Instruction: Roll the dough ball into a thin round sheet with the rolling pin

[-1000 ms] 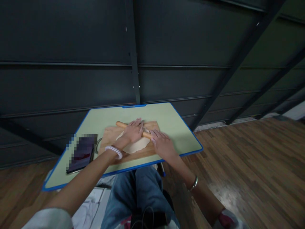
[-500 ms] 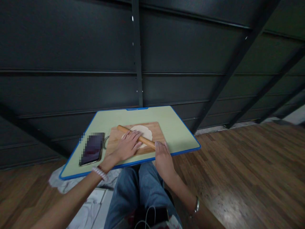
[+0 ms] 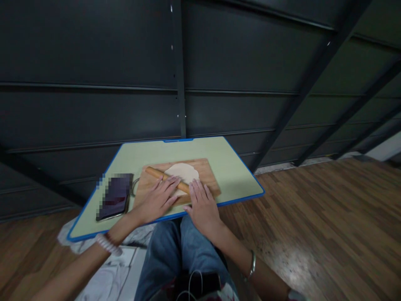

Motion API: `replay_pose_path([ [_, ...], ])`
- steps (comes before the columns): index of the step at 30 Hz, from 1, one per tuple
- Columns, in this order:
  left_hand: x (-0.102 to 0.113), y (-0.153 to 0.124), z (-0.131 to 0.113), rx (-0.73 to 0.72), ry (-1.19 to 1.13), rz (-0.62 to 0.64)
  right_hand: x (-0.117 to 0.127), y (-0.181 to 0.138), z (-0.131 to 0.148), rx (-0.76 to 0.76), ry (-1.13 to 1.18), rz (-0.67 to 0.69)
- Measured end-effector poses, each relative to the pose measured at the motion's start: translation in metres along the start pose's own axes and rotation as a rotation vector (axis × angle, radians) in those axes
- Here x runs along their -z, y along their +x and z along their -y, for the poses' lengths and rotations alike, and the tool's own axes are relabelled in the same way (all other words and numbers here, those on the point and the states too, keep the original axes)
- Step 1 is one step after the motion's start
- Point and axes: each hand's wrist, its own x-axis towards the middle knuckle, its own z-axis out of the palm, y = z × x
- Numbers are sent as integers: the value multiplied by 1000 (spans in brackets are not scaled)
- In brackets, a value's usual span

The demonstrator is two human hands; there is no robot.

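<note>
Rolling pin (image 3: 163, 178): I see long axis crosswise under flat, spread left hand (image 3: 158, 200) and right hand (image 3: 202, 205); dough (image 3: 183, 171) just beyond fingertips.

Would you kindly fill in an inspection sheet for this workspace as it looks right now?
Surface: green table with blue edge, carrying a wooden board.
Job's things: flat round dough on the board; rolling pin lying across its near edge.
Clutter: phone left of the board.
Grip: left hand and right hand flat, fingers resting on the pin.
Cables: thin white cable at the lap.
Surroundings: dark panelled wall, wooden floor.
</note>
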Motion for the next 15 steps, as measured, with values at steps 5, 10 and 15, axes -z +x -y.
replay_pose_path([
  [5, 4, 15, 8, -28, -55, 6, -4, 25, -16, 54, 6, 12],
  [10, 4, 30, 13, 34, -38, -14, -10, 57, -46, 62, 26, 25],
  [15, 3, 36, 22, 164, 54, -51, -19, 101, -74, 77, 33, 143],
])
